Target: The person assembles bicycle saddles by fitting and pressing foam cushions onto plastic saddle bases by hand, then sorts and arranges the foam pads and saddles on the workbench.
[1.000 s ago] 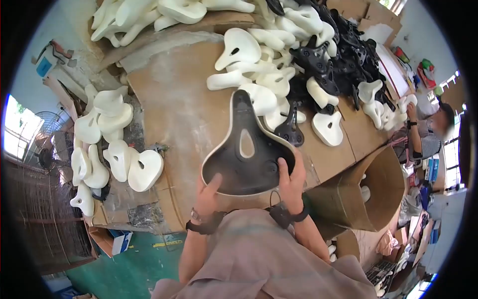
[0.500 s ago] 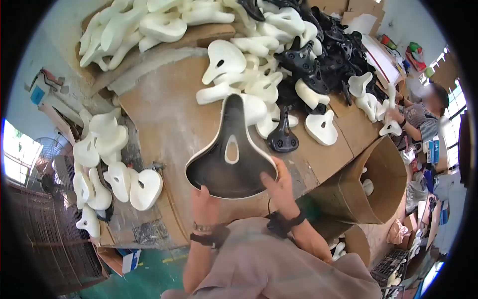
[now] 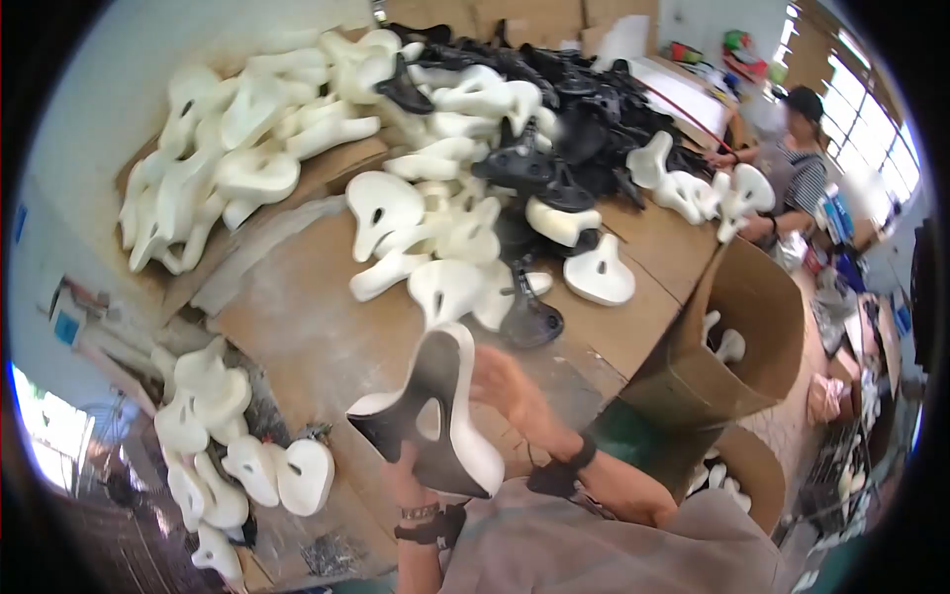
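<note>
A bicycle saddle [image 3: 440, 460], with a dark face, a pale rim and an oval slot, is held tilted in front of my body, its nose pointing up. My left hand [image 3: 406, 482] is closed on its wide rear end, thumb on the dark face. Beside the saddle's nose, at its right side, is my right hand [image 3: 513, 394]. Motion blurs its fingers, and the saddle partly hides them, so I cannot tell whether they grip. Just beyond the nose lie a white foam saddle [image 3: 443, 287] and a black saddle base [image 3: 531, 319].
White foam saddles [image 3: 257, 178] are heaped at the back left, black bases [image 3: 584, 129] at the back. More foam saddles [image 3: 305, 475] lie at the left edge of the cardboard-covered table [image 3: 287, 327]. A large cardboard box [image 3: 683, 366] stands right. A co-worker [image 3: 792, 163] handles a white saddle.
The saddle has turned and tilted, showing more of its pale side. My right hand has gone from its rear corner to beside its nose. The view has shifted.
</note>
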Demonstrator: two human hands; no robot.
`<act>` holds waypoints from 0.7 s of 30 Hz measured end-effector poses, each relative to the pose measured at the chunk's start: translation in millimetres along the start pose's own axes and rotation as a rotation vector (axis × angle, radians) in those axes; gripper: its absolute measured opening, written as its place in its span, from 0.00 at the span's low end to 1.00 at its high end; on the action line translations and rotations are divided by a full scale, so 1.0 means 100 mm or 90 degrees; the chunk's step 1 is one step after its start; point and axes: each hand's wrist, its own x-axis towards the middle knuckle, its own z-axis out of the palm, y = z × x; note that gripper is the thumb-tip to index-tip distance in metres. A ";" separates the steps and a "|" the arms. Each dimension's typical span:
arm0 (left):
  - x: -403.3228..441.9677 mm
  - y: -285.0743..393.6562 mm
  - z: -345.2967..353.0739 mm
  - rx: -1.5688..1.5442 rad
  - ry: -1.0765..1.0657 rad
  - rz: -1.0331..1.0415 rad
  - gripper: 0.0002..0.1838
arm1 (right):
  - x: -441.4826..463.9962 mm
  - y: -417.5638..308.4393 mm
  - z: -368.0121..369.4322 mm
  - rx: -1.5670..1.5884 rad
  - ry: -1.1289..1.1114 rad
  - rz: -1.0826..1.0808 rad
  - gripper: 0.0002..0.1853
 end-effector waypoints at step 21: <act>-0.07 -0.12 0.06 0.103 -0.095 -0.167 0.16 | 0.22 -0.45 0.18 -0.162 0.295 -0.126 0.33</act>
